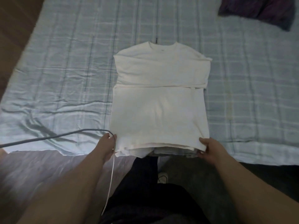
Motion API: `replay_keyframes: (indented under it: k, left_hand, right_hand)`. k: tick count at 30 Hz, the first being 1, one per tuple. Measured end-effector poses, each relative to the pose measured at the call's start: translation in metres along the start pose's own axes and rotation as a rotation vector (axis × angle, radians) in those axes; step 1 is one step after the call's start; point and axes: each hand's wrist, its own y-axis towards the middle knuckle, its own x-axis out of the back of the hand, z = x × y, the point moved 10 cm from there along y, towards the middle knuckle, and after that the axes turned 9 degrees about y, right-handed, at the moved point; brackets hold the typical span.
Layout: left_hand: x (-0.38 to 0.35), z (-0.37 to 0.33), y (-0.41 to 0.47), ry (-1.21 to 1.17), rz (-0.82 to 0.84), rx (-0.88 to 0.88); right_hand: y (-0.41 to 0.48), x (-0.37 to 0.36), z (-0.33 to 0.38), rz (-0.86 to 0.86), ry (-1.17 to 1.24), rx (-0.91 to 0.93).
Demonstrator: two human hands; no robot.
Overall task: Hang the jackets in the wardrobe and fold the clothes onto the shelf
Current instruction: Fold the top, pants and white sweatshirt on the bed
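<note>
Head cam looking straight down: both hands are on the near hem of the white shirt, one at each bottom corner. The left hand pinches the left corner with its fingers curled in at the edge, and the right hand grips the right corner with the thumb on top and the fingers tucked under. Both forearms reach forward from the bottom of the shot, spread about as wide as the shirt. Only thing sort of in the way is a cable that comes in from the left across the sheet, loops right over the left hand and then drops down alongside that forearm. The shirt lies flat on the bed, collar pointing away, sleeves folded across the chest, hem right at the near edge of the mattress with the left corner hanging a bit past it. Some grey fabric peeks out from under the hem, can't tell what it is. The bed has a pale blue checked sheet, wrinkled on the left. Way off in the far right corner sits a crumpled purple garment, well apart from the shirt. Below the bed edge you can see dark trousers and a white shoe.
</note>
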Motion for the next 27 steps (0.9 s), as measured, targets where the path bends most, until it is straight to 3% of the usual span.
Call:
replay_keyframes:
  k: [16, 23, 27]
  left_hand:
    - [0.027, -0.016, -0.088, 0.091, 0.025, -0.117]
    - [0.036, 0.007, -0.124, -0.048, 0.066, -0.002]
    - [0.032, -0.006, -0.127, -0.12, 0.108, -0.017]
  right_hand:
    - [-0.098, 0.032, 0.018, 0.085, 0.137, -0.041]
    - [-0.127, 0.073, 0.014, -0.015, 0.134, -0.018]
    - [-0.137, 0.066, 0.02, 0.015, 0.111, -0.018]
